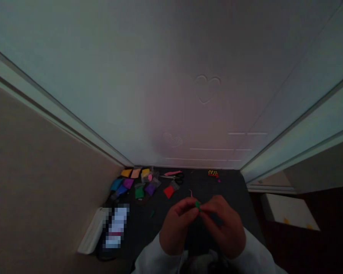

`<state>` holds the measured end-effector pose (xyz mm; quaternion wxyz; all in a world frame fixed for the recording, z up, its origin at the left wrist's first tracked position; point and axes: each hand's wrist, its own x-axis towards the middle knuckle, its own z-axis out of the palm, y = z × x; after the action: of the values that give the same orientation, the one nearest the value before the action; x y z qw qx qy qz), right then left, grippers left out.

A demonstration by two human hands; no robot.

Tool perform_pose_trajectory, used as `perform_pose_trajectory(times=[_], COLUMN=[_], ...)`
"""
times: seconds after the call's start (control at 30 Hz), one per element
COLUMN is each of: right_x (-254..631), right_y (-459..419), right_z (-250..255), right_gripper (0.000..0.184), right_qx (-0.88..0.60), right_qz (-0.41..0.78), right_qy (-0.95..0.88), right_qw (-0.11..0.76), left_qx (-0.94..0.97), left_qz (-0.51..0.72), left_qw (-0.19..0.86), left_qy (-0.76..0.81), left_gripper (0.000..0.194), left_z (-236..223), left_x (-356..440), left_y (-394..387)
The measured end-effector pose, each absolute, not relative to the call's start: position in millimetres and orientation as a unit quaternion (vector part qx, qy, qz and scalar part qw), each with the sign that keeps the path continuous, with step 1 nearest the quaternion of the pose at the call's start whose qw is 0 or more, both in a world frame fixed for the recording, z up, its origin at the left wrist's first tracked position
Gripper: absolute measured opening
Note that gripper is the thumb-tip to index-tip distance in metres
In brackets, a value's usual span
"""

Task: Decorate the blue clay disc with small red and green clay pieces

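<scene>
A small piece of green modelling clay [197,206] is pinched between the fingertips of both hands above the dark table's near part. My left hand [180,220] grips it from the left with thumb and forefinger. From the right, my right hand [223,224] has its fingertips closed on the same piece. A thin pink tool [191,193] lies just beyond the fingers, partly hidden by them. Off to the left rests another small green piece [152,214]. An opened bag of red clay [169,191] lies past my left hand.
Bags of green clay [139,192] and purple clay [150,189], with several other colours, crowd the table's back left. Scissors [177,177] lie by the wall beside a pink tool [173,173]. Small yellow and red pieces [213,173] sit back right. A lit screen [116,226] stands left.
</scene>
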<state>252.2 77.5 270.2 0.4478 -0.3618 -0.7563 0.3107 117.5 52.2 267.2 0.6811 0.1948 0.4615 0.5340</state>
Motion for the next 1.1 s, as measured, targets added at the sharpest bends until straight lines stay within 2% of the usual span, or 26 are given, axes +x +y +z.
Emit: perform_pose_trajectory(times=[0.2, 0.5, 1.1], right_x=[251, 250, 259], right_y=[79, 77, 59], right_z=[266, 265, 287], right_gripper=[0.008, 0.012, 0.017], right_qx=[-0.375, -0.366, -0.332], right_qz=[0.300, 0.298, 0.260], right_qy=[-0.759, -0.771, -0.787], right_qw=[0.439, 0.427, 0.451], left_qx=[0.183, 0.188, 0.342], left_qz=[0.533, 0.522, 0.504], left_qw=[0.680, 0.692, 0.666], left_qy=[0.469, 0.462, 0.430], left_gripper=[0.013, 0.015, 0.015], left_z=[267, 265, 280], left_x=[115, 109, 104], left_y=[53, 49, 34])
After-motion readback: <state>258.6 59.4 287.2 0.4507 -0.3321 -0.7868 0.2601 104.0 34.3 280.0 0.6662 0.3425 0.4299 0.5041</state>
